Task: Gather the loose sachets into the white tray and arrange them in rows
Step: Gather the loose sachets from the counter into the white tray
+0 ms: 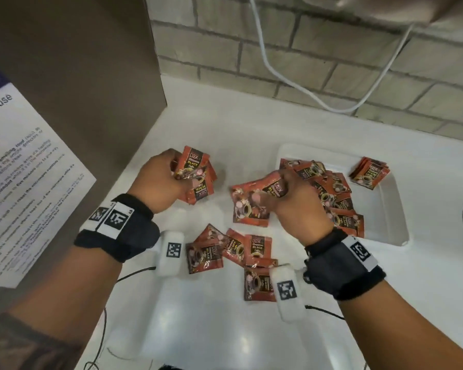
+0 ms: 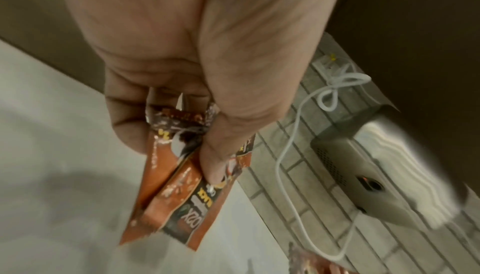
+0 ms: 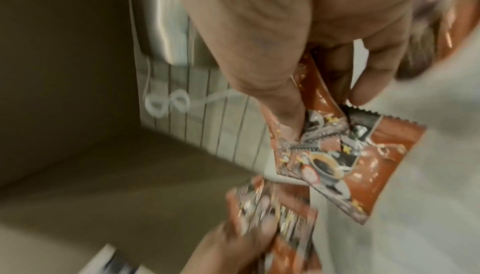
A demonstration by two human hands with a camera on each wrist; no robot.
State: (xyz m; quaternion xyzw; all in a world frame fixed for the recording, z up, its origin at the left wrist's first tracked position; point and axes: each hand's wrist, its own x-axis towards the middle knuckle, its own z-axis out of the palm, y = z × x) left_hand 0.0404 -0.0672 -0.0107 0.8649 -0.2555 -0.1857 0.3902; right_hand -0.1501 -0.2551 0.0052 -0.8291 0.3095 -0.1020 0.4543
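While both hands hover over the white counter [image 1: 219, 124], the white tray [image 1: 390, 209] serves as the landmark, lying at the counter's right side below the brick wall [image 1: 332, 62]. Inside the tray, a jumbled heap of sachets [image 1: 329, 193] fills its left half, and a small neat stack [image 1: 369, 172] sits in its far right corner. Just left of the tray, the right hand [image 1: 294, 206] pinches a couple of sachets [image 3: 345, 155] between thumb and curled fingers. Further left of the tray, the left hand [image 1: 158, 180] grips a fanned bunch of sachets [image 1: 198, 174], fingers curled, thumb [image 2: 221, 155] pressing on top. Nearer the person than the tray, several loose sachets [image 1: 235, 255] lie overlapping on the counter between the two wrists.
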